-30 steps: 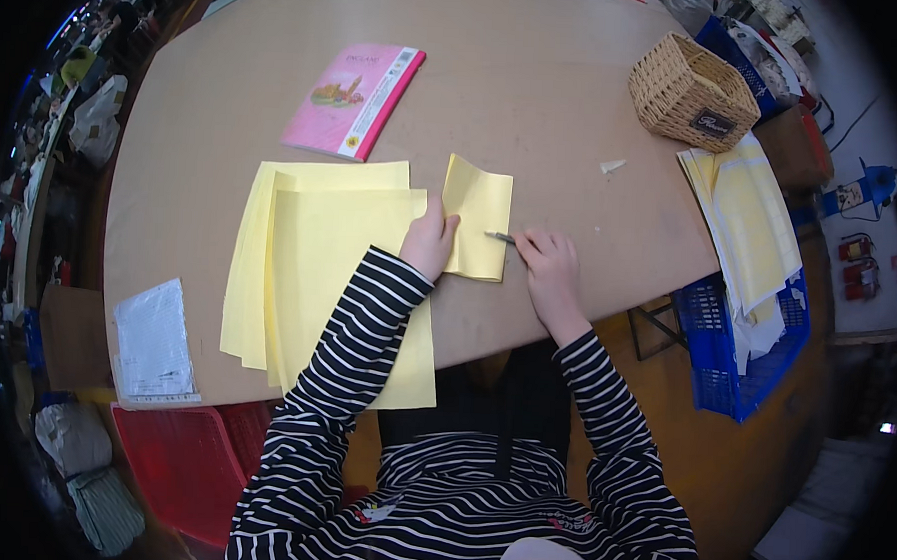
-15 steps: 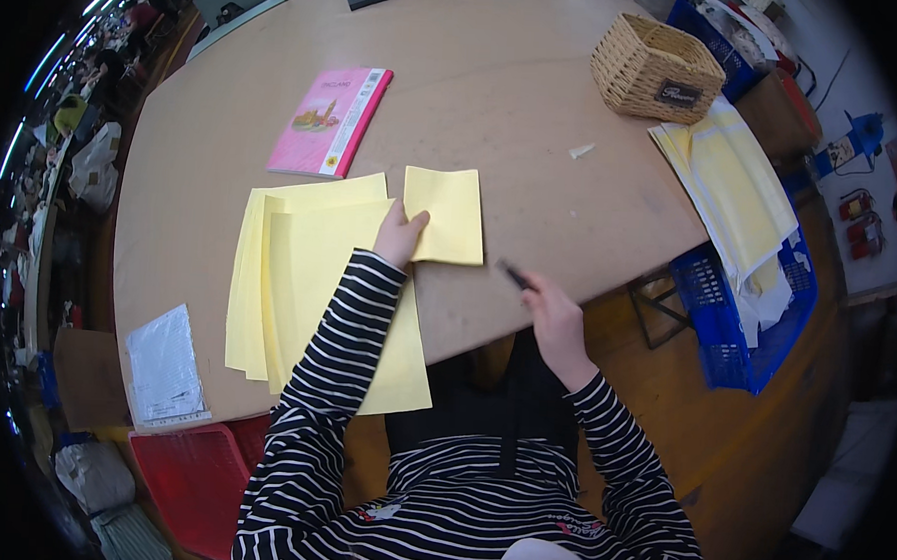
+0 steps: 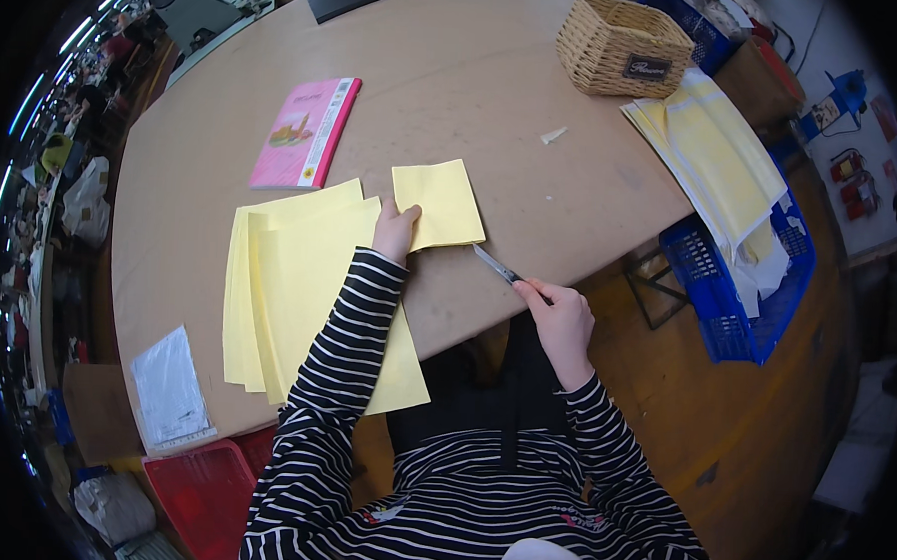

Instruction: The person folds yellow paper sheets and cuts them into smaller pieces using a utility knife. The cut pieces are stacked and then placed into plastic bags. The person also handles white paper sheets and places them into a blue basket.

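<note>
A folded piece of yellow paper lies near the middle of the table. My left hand grips its left edge, thumb on top and the other fingers hidden beneath. In my right hand is a slim knife with a dark handle, held just past the table's front edge. The blade points up and left, its tip at the paper's lower right corner; whether it touches I cannot tell. Larger yellow sheets overlap under and beside my left forearm, one reaching over the front edge.
Beyond the sheets lies a pink book. A wicker basket stands at the far right, near yellow-and-white sheets draped over the table edge above a blue crate. A clear packet rests at the left; a red bin is below.
My right hand has brought the knife up to the folded paper's lower right corner, and its blade now shows clearly. The folded paper has turned slightly counterclockwise in my left hand. The whole view has shifted.
</note>
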Tool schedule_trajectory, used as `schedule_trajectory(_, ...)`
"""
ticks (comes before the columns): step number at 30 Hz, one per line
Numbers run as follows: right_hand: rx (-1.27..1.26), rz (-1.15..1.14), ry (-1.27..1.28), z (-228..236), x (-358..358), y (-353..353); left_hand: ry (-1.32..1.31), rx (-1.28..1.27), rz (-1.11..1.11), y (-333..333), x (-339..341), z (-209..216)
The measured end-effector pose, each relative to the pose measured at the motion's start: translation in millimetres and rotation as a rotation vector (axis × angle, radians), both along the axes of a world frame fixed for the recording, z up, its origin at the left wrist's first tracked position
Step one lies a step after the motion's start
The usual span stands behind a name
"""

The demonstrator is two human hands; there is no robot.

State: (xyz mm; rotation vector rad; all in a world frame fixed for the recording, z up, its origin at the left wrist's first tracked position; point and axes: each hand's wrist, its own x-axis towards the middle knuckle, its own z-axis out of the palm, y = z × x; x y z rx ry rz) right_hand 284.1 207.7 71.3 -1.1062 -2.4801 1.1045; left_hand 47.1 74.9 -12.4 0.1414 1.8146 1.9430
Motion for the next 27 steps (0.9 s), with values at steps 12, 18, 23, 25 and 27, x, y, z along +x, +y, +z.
schedule_trajectory(12,0.056,0.003,-0.051,1,0,5,-0.015,0.107,0.023,2,4,-7)
schedule_trajectory(18,0.083,0.013,-0.052,0,-1,5,-0.012,0.093,0.029,3,4,-8)
schedule_trajectory(23,0.102,0.024,-0.068,-1,-3,5,0.028,0.037,0.032,2,1,-17)
schedule_trajectory(25,0.104,0.025,-0.082,-2,-3,5,0.079,0.002,0.027,2,0,-24)
schedule_trajectory(27,0.077,0.047,-0.116,-4,-3,5,0.141,-0.029,0.034,2,0,-28)
